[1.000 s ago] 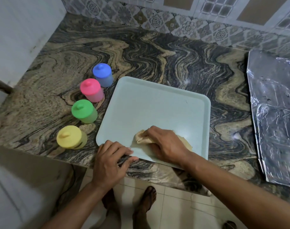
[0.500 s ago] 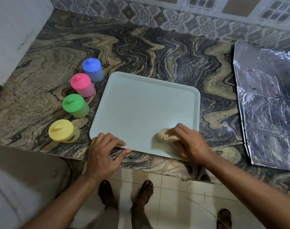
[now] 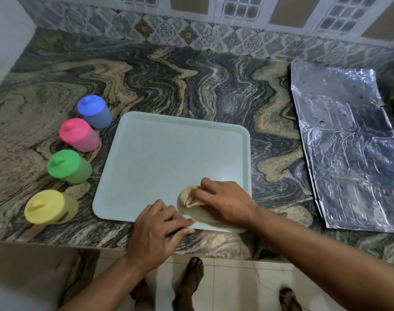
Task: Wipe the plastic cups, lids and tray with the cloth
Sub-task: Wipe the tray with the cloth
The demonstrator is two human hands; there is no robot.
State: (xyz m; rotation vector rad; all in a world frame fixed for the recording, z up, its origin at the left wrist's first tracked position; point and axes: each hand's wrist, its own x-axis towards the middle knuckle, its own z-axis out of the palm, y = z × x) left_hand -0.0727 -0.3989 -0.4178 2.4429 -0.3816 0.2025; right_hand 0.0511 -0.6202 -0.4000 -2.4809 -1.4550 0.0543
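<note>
A pale blue-green tray lies flat on the marble counter. My right hand presses a crumpled beige cloth onto the tray's near right part. My left hand grips the tray's near edge, fingers on top and thumb under the rim. To the left of the tray stand several lidded plastic cups in a row: blue, pink, green and yellow.
A crinkled sheet of silver foil covers the counter at the right. A patterned tile wall bounds the back and a white wall the left. The counter's front edge drops to a tiled floor with feet in sandals.
My right hand has wiped the cloth from the tray's near middle to the right and back toward the middle. My left hand has slid to the right along the tray's near edge.
</note>
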